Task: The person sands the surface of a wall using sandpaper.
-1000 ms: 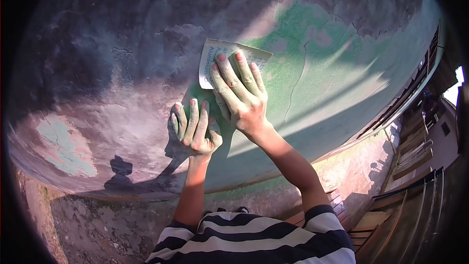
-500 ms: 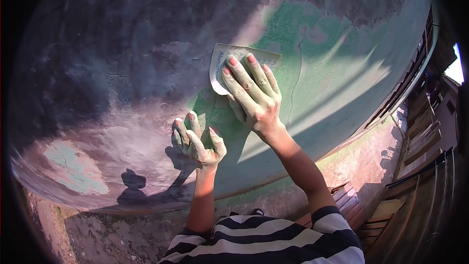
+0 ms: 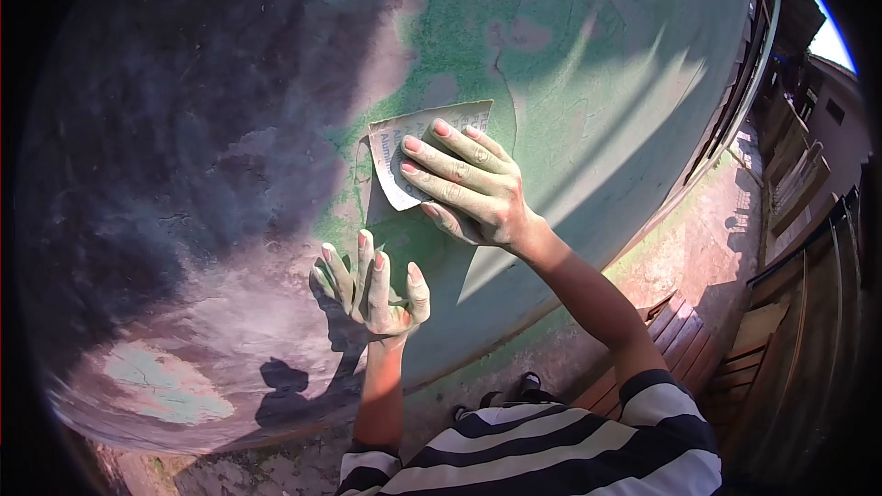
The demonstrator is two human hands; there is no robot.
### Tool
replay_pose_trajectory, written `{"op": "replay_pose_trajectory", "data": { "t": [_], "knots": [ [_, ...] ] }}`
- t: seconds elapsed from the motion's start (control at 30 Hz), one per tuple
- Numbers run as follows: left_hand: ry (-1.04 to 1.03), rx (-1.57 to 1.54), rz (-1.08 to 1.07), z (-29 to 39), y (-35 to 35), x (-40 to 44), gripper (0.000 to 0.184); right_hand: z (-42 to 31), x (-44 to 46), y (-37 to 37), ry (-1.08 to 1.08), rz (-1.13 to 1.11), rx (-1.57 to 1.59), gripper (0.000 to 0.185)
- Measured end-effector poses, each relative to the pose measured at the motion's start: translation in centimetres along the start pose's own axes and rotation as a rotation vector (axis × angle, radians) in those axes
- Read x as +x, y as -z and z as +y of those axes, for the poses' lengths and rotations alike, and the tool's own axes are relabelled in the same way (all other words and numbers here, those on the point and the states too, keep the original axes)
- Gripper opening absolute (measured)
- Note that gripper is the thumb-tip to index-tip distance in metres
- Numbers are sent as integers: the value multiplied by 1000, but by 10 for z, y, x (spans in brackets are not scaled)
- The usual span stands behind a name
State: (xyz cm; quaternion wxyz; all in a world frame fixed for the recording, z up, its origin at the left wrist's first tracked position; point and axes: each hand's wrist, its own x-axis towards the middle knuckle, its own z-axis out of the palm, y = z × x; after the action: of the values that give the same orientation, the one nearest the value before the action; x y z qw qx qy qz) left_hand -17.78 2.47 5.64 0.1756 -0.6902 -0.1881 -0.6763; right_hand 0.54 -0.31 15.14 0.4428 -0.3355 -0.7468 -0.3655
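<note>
My right hand [image 3: 469, 184] presses a sheet of sandpaper [image 3: 388, 161] against the painted wall [image 3: 570, 142]. The sheet's pale back, with blue print, faces me, and its lower left corner curls away from the wall. My fingers lie long across the sheet, while the thumb sits at its lower edge. Lower and to the left, my left hand [image 3: 381, 298] has its fingers apart and slightly bent, holding nothing. It is close to the wall; whether the fingertips touch cannot be made out. Pale dust coats both hands.
Worn green paint, darker patches and cracks cover the wall. A wooden bench [image 3: 675, 335] stands to the lower right. Slatted timber pieces [image 3: 799, 165] line the far right. My feet [image 3: 528, 383] are on the ground below the wall.
The view has shifted. My right hand and the sandpaper have moved lower on the wall, with the hand turned more to the left. My left hand's fingers are spread more upright.
</note>
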Motion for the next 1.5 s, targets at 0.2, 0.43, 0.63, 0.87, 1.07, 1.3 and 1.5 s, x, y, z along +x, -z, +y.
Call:
{"op": "replay_pose_trajectory", "data": {
  "t": [0.2,0.43,0.63,0.87,1.07,1.3,1.5],
  "knots": [
    [-147,-17,-340,25,-25,68,54,22,4,23,46,24,400,25],
    [-146,480,-381,36,-51,105,56,65,6,62,27,110,583,13],
    [-150,592,-165,53,-88,163,60,129,-16,105,-22,212,455,33],
    [51,572,-165,99,-139,80,70,194,-91,140,-266,419,488,39],
    [4,653,-89,110,-166,116,75,221,-117,135,-199,501,517,35],
    [-9,570,81,102,-161,158,71,227,-120,131,-97,527,497,34],
    [-25,519,135,105,-155,171,41,230,-124,132,-58,498,541,27]
  ]
}}
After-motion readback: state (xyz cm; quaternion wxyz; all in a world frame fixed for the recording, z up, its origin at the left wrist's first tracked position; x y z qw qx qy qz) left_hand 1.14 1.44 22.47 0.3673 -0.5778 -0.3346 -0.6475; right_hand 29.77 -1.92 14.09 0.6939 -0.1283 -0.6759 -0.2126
